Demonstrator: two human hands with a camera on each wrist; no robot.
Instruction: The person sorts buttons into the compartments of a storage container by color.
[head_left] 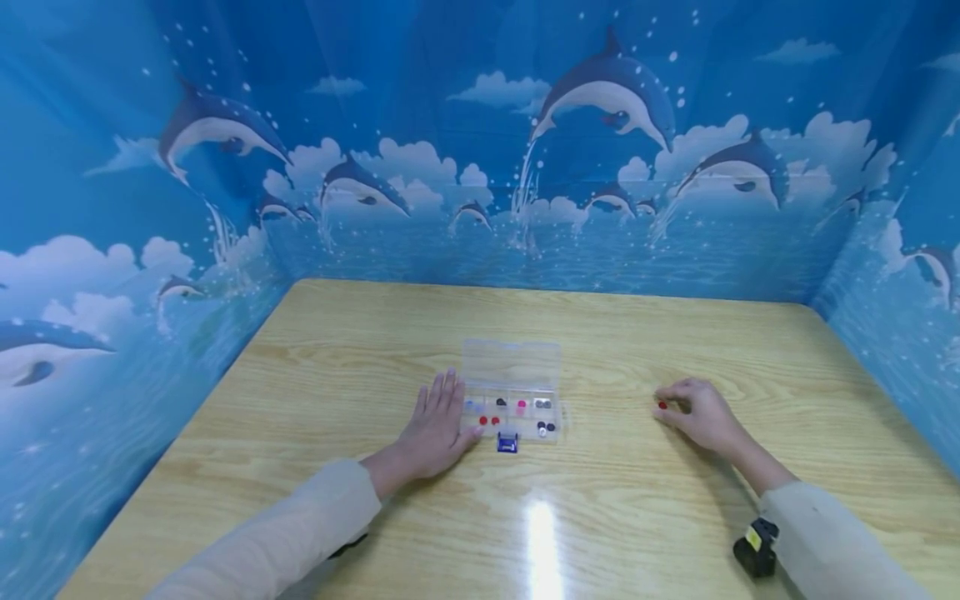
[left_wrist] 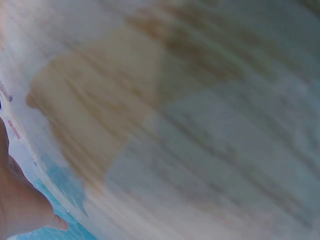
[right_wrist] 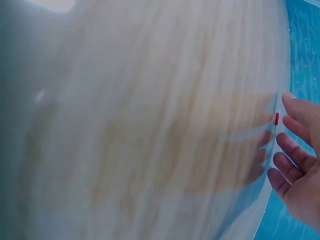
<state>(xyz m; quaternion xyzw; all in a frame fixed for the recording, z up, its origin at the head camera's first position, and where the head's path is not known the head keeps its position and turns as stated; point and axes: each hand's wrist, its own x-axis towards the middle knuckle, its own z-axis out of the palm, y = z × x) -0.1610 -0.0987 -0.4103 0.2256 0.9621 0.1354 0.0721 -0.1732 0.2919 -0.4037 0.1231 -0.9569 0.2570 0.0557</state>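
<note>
A small red disc (head_left: 662,405) lies on the table at the right. My right hand (head_left: 701,414) is around it, thumb and index finger spread to either side; in the right wrist view the disc (right_wrist: 276,119) sits just off the fingertips, not pinched. My left hand (head_left: 438,429) lies with straight fingers along the left side of a clear plastic compartment box (head_left: 517,392), its thumb at the front left corner. The box's lid stands raised at the back. Inside are red discs (head_left: 489,421), black, pink and grey ones in separate compartments.
A dark blue latch-like piece (head_left: 507,442) is at the box's front edge. The wood-grain table (head_left: 360,333) is ringed by blue dolphin-print curtains (head_left: 420,233). A black wrist camera (head_left: 756,548) sits by the right sleeve. Light glares on the table in front of the box.
</note>
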